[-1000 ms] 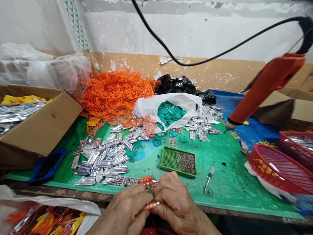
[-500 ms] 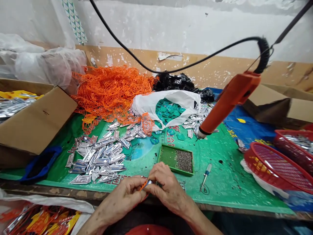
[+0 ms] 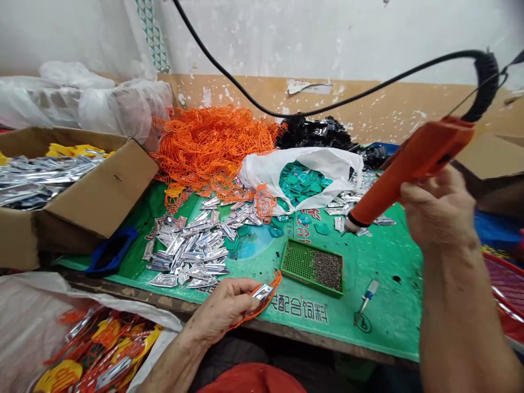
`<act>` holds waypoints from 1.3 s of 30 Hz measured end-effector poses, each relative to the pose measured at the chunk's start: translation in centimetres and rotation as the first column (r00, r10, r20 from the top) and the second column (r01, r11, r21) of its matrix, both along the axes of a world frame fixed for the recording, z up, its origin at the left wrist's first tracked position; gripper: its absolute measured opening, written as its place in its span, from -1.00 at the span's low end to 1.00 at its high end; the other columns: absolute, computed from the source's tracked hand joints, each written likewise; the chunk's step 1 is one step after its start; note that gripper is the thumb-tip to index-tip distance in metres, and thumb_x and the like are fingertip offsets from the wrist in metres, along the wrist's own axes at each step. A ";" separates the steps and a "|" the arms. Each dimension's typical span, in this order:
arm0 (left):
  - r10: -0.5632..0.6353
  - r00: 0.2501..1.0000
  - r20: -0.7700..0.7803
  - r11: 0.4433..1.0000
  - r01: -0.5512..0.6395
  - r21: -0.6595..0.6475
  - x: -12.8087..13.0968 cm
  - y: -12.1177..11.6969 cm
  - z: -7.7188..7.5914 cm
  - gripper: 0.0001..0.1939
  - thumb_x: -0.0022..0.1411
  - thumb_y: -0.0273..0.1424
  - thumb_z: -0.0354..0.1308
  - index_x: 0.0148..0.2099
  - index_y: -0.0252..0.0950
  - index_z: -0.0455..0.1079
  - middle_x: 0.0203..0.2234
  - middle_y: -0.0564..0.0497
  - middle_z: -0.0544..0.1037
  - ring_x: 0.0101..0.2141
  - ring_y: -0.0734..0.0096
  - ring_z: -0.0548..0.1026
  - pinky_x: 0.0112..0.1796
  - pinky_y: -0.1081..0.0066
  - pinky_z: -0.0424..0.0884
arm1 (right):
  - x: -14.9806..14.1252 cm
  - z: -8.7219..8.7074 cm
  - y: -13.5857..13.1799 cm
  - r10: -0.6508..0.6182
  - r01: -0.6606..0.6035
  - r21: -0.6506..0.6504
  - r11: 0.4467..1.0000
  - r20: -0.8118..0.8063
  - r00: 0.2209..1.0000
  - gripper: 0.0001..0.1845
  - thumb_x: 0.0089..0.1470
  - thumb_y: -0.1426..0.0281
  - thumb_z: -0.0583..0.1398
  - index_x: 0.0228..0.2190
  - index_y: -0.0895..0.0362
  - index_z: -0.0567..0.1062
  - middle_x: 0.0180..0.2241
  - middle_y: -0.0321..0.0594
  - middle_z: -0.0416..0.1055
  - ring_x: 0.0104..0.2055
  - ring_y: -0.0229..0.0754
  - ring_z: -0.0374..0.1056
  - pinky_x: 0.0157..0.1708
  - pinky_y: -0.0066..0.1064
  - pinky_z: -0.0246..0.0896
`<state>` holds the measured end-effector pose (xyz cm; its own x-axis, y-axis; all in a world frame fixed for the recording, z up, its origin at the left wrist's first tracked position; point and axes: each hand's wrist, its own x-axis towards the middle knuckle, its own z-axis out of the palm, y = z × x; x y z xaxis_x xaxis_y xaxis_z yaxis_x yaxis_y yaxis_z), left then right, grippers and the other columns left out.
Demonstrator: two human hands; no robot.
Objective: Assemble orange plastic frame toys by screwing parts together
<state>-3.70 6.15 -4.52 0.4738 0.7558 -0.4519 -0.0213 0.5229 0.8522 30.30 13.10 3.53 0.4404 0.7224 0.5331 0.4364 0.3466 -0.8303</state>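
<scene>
Three piles crowd the far edge of a green printed mat [image 3: 385, 305] on a bench, below a peeling tan-and-white wall [image 3: 327, 93]: orange plastic lattice [image 3: 213, 144], black pieces [image 3: 315, 134], and teal pieces in a white plastic bag [image 3: 327, 161]. Silver foil pieces [image 3: 184, 251] spread near the mat's left edge, beside a cardboard box [image 3: 98, 191]. A green perforated tray [image 3: 292, 259] and a small screwdriver [image 3: 366, 300] lie toward the front edge. Low at that edge, the left hand [image 3: 223, 305] pinches a bent orange lattice strip [image 3: 272, 289] bearing a silver tag [image 3: 262, 292]. The right hand [image 3: 440, 210] is raised, its fingers [image 3: 426, 188] curled at an orange corded hand tool [image 3: 421, 155]; whether they grip it, I cannot tell.
</scene>
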 end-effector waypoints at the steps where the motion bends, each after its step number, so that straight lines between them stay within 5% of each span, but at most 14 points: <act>1: 0.016 1.000 0.013 1.000 -0.016 -0.012 0.0 0.0 0.0 -0.75 -0.14 -0.45 0.16 -0.34 -0.39 0.55 -0.59 0.08 0.43 -0.58 0.58 0.19 -0.52 0.52 0.01 | -0.6 0.5 0.8 0.126 -0.126 -0.004 0.992 -0.074 0.989 -0.50 0.02 0.26 0.23 -0.01 0.19 0.37 0.04 0.07 0.33 -0.03 0.01 0.37 -0.21 -0.18 0.30; 5: 0.056 0.998 0.037 0.998 -0.054 -0.040 0.0 0.0 -0.4 -0.73 -0.12 -0.45 0.16 -0.31 -0.39 0.56 -0.54 0.03 0.49 -0.56 0.57 0.26 -0.51 0.54 0.08 | -3.5 1.9 2.2 0.145 -0.142 0.033 0.989 -0.299 0.943 -0.56 -0.19 0.53 0.35 -0.19 0.20 0.43 -0.10 -0.06 0.39 -0.27 -0.25 0.36 -0.24 -0.26 0.32; 9: 0.072 0.997 0.019 0.997 -0.071 -0.042 0.0 0.2 -0.4 -0.76 -0.10 -0.44 0.19 -0.32 -0.39 0.55 -0.55 0.04 0.49 -0.58 0.59 0.25 -0.53 0.55 0.08 | -5.8 2.1 1.9 0.135 -0.151 -0.016 0.988 -0.355 0.925 -0.62 -0.23 0.53 0.37 -0.28 0.23 0.45 -0.31 -0.19 0.42 -0.41 -0.35 0.31 -0.37 -0.37 0.28; 14: 0.053 0.998 0.035 0.998 -0.052 -0.035 0.0 0.3 -0.2 -0.79 -0.09 -0.39 0.23 -0.35 -0.40 0.53 -0.59 0.08 0.42 -0.60 0.63 0.18 -0.55 0.56 0.03 | -9.8 -0.8 1.1 0.234 -0.294 -0.059 0.954 -0.466 0.853 -0.45 -0.36 0.47 0.40 -0.22 0.22 0.44 -0.54 -0.37 0.41 -0.55 -0.30 0.32 -0.50 -0.36 0.24; 18: 0.078 0.997 0.011 0.995 -0.077 -0.056 -0.1 0.3 -0.2 -0.78 -0.10 -0.34 0.26 -0.38 -0.39 0.49 -0.64 0.13 0.36 -0.65 0.69 0.06 -0.61 0.55 -0.12 | -12.0 -3.8 1.3 0.261 -0.300 -0.018 0.954 -0.446 0.856 -0.50 -0.35 0.40 0.39 -0.25 0.17 0.45 -0.58 -0.41 0.40 -0.59 -0.27 0.31 -0.53 -0.34 0.25; 24: 0.098 0.995 0.006 0.992 -0.097 -0.083 0.0 0.2 0.1 -0.79 -0.16 -0.35 0.26 -0.45 -0.40 0.48 -0.65 0.11 0.37 -0.66 0.69 0.11 -0.62 0.56 -0.08 | -12.6 -5.6 2.2 0.234 -0.237 0.047 0.970 -0.417 0.878 -0.73 -0.29 0.38 0.35 -0.45 0.16 0.45 -0.62 -0.40 0.37 -0.63 -0.26 0.28 -0.57 -0.34 0.24; 39: 0.110 0.994 -0.002 0.988 -0.109 -0.113 0.3 0.3 0.0 -0.78 -0.19 -0.35 0.26 -0.44 -0.39 0.48 -0.63 0.09 0.41 -0.62 0.65 0.20 -0.56 0.56 0.00 | -12.8 -6.7 2.6 0.178 -0.168 0.062 0.984 -0.406 0.896 -0.80 -0.30 0.39 0.34 -0.54 0.18 0.46 -0.57 -0.36 0.37 -0.57 -0.27 0.27 -0.51 -0.33 0.24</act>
<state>-3.44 6.49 -4.52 0.3930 0.7474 -0.5356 -0.0866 0.6100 0.7876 17.53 15.70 -3.13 0.4923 0.7960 0.3521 -0.0074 0.4083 -0.9128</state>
